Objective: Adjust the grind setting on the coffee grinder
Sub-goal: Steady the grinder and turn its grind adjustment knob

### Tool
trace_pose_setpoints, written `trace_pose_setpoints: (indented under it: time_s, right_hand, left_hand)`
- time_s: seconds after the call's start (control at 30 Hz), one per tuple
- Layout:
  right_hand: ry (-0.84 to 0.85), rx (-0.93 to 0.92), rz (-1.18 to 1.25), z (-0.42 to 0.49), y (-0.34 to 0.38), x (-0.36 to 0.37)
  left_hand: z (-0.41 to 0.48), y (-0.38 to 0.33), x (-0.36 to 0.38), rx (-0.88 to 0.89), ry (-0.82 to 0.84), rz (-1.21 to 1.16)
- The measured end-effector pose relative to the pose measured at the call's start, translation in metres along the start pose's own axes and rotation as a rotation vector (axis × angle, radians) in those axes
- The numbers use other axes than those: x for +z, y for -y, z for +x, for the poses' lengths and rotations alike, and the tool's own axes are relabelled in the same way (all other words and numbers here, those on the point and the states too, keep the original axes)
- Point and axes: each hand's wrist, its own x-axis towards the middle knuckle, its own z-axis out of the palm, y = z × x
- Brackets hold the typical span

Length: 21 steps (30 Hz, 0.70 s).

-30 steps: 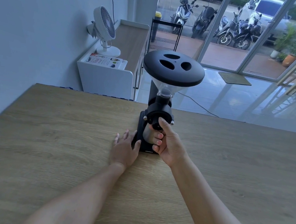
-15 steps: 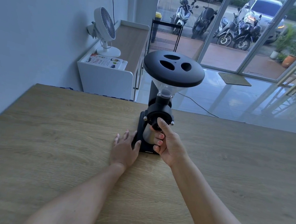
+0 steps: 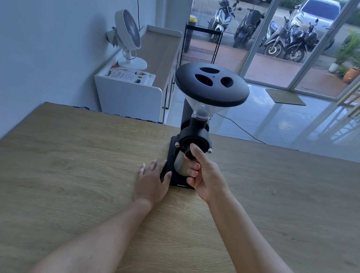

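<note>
A black coffee grinder (image 3: pixel 197 127) stands upright on the wooden table (image 3: pixel 61 169), with a clear hopper under a wide black lid (image 3: pixel 211 84). Its round grind dial (image 3: pixel 192 142) faces me on the front. My right hand (image 3: pixel 204 174) pinches the small knob at the dial's lower edge, thumb on top and fingers curled below in front of a metal cup (image 3: pixel 179 165). My left hand (image 3: pixel 153 180) lies flat on the table, fingers apart, its thumb resting on the left edge of the grinder's black base (image 3: pixel 181 183).
The table's far edge runs just behind the grinder. Beyond it stand a white cabinet (image 3: pixel 130 96) with a white fan (image 3: pixel 128 36) and a black wire rack (image 3: pixel 201 43). Glass doors show parked motorbikes outside.
My right thumb and fingers have shifted slightly on the dial knob. The left hand and the grinder have stayed in place.
</note>
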Motion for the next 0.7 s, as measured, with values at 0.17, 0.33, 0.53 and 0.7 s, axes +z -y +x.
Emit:
trace_pose_setpoints:
  time_s: [0.17,0.33,0.53,0.7]
  right_hand:
    - [0.001,-0.001,-0.005,-0.0001,0.0000,-0.0013]
    - [-0.002,-0.004,-0.009,-0.0004,-0.0001,-0.0018]
    - [-0.007,-0.008,-0.031,-0.0015,0.0005,-0.0019]
    - [-0.022,-0.008,-0.042,-0.0026,0.0018,-0.0014]
  left_hand:
    - [-0.0004,0.0005,0.0001,0.003,0.006,0.008]
    - [-0.0021,-0.0021,-0.0023,0.006,-0.002,0.000]
    - [-0.0025,-0.0017,-0.0019,0.005,-0.002,0.007]
    - [-0.0028,-0.0022,-0.0018,0.008,-0.005,0.021]
